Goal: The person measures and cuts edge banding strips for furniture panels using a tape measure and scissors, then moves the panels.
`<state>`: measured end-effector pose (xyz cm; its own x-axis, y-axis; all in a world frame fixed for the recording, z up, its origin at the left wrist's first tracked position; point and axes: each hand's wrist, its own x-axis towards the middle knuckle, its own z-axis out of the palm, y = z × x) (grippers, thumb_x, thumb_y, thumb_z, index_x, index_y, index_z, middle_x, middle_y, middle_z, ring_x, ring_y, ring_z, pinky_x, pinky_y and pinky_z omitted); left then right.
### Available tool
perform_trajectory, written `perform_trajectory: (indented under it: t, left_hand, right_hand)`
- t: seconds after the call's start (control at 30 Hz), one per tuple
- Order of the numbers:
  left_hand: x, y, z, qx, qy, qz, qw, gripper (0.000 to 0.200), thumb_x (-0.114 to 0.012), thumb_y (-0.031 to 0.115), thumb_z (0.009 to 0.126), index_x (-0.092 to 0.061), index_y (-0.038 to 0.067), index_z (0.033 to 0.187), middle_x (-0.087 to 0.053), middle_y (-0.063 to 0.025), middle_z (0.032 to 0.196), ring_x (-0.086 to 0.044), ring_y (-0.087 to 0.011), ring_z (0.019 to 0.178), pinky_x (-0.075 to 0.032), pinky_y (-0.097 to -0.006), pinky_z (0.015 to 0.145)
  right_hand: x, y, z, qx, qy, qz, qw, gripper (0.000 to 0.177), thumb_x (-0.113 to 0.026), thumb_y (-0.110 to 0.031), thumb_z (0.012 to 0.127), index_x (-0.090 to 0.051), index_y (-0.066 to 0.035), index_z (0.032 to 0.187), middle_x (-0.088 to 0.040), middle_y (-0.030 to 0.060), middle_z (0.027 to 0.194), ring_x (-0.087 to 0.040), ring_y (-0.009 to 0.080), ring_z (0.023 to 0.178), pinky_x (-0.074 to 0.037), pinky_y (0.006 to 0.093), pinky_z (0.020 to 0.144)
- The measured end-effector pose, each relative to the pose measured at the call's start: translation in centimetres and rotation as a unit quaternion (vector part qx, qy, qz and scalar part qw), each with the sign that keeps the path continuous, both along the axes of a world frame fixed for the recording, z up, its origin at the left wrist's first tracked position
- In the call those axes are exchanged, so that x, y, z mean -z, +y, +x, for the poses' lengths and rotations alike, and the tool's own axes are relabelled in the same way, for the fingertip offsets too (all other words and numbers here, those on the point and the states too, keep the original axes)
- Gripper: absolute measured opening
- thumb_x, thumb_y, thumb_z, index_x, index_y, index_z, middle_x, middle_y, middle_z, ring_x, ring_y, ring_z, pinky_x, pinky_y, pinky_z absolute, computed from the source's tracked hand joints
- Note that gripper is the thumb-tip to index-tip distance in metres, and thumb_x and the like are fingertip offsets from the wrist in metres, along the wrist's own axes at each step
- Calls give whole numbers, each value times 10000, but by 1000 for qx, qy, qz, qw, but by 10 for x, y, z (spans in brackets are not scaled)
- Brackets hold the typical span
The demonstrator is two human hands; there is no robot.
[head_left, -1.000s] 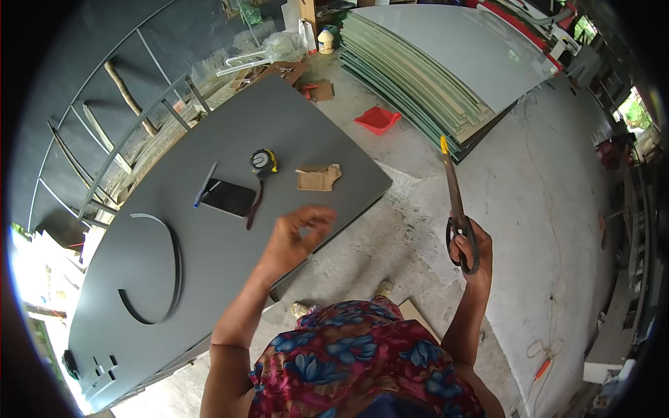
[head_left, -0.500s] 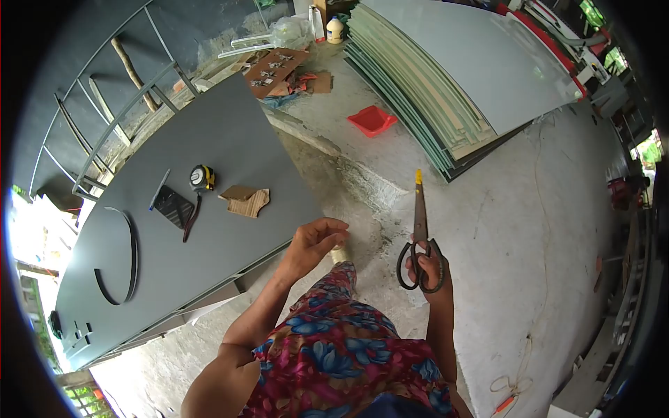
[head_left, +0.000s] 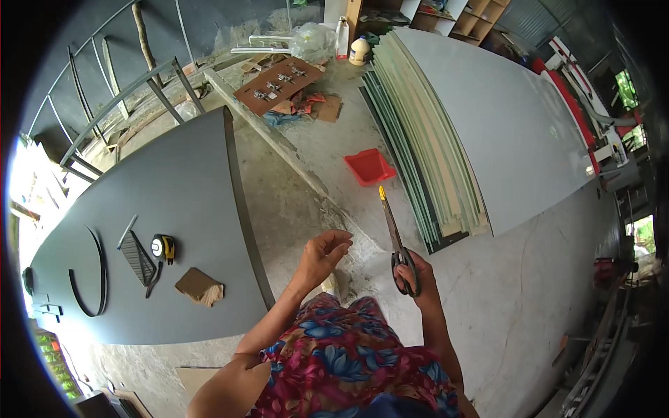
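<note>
My right hand (head_left: 417, 277) is closed around the black handles of a pair of scissors (head_left: 390, 217). Their blades are together and point away from me, with yellow at the tip. My left hand (head_left: 325, 256) is raised in front of my body, its fingers loosely curved and the thumb apart from them, with nothing visible in it. To its left is a grey panel (head_left: 181, 188). On that panel lie a tape measure (head_left: 163, 249), a torn piece of cardboard (head_left: 200, 286), a dark ribbed piece (head_left: 138, 259), a pen (head_left: 127, 230) and a curved black strip (head_left: 102, 279).
Ahead on the floor sits a red tray (head_left: 370, 167), beside a tall stack of boards (head_left: 425, 132). A brown board (head_left: 279, 85) bearing metal fittings lies near a low concrete ledge (head_left: 286, 157). Metal frames (head_left: 132, 97) lean at the back left.
The view has swung and moved forward; the red tray and the board stack are nearer. My right hand still holds the scissors, now tilted leftward. My left hand's thumb and fingers look slightly more apart.
</note>
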<state>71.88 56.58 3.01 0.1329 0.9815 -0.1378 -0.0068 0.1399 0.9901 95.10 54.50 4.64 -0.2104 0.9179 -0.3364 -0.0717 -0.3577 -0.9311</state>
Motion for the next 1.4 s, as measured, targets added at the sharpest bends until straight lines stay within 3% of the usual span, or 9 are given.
perform_trajectory:
  t: [0.2,0.4,0.5,0.63,0.83,1.0,1.03,1.17,1.4]
  left_hand:
    - [5,56,-15,-91,21,-19,995,214,-527,44,802,-540,-39,999,-617,-96,880,-584,-143,780,-456,-257,708]
    - [21,148,-22,-166,28,-21,986,214,-540,79,792,-567,-46,964,-630,-98,845,-590,-130,753,-465,-256,693]
    - [8,215,-19,-158,72,-18,985,222,-545,95,789,-569,-45,959,-632,-101,838,-590,-130,744,-466,-259,687]
    - [-5,310,-18,-178,89,-15,980,227,-551,107,782,-572,-34,959,-634,-99,827,-597,-140,741,-467,-262,682]
    - [-42,404,-25,-207,177,-10,962,210,-540,106,777,-582,-13,945,-631,-110,814,-613,-164,759,-465,-260,671]
    - [-34,461,-63,-237,208,-34,948,208,-539,117,771,-585,-11,929,-630,-112,799,-616,-180,753,-466,-269,659]
    - [-26,471,-76,-225,219,-40,949,225,-529,93,775,-567,-34,956,-628,-112,820,-605,-154,727,-470,-262,642]
    - [-2,525,-126,-225,179,-75,955,225,-537,104,765,-579,-25,945,-628,-112,792,-607,-154,687,-468,-261,617]
    - [-20,701,-215,-192,209,-21,959,236,-543,92,744,-586,-44,932,-627,-115,753,-596,-144,670,-465,-269,597]
  right_hand:
    - [-6,106,-13,-37,-36,20,998,371,-563,-207,787,-486,13,1076,-489,-1,652,-433,45,488,-329,169,434]
    - [-3,235,-18,-81,-15,34,996,410,-554,-165,794,-459,18,1148,-483,-3,675,-434,43,498,-342,169,440]
    - [-7,309,-15,-81,3,35,996,377,-590,-82,777,-485,-14,1133,-487,-14,655,-441,41,498,-350,186,440]
    - [-14,417,-7,-59,-36,29,997,383,-604,-88,767,-490,-29,1127,-484,-9,644,-440,44,486,-349,183,426]
    - [-56,530,-10,-26,11,47,999,361,-591,-75,771,-490,-6,1111,-469,2,638,-446,57,482,-373,189,410]
    - [-78,614,-28,23,14,71,997,368,-566,-51,782,-479,2,1135,-467,12,645,-451,61,489,-378,183,408]
    - [-77,629,-33,19,-11,88,996,321,-491,-117,825,-472,-7,1126,-456,5,624,-419,60,479,-338,182,442]
    - [-87,689,-64,46,1,82,996,317,-497,-103,821,-478,-14,1124,-460,7,631,-428,62,490,-342,184,445]
    - [-106,811,-139,79,29,120,989,353,-562,-100,798,-478,-10,1129,-469,13,661,-445,73,514,-368,192,461]
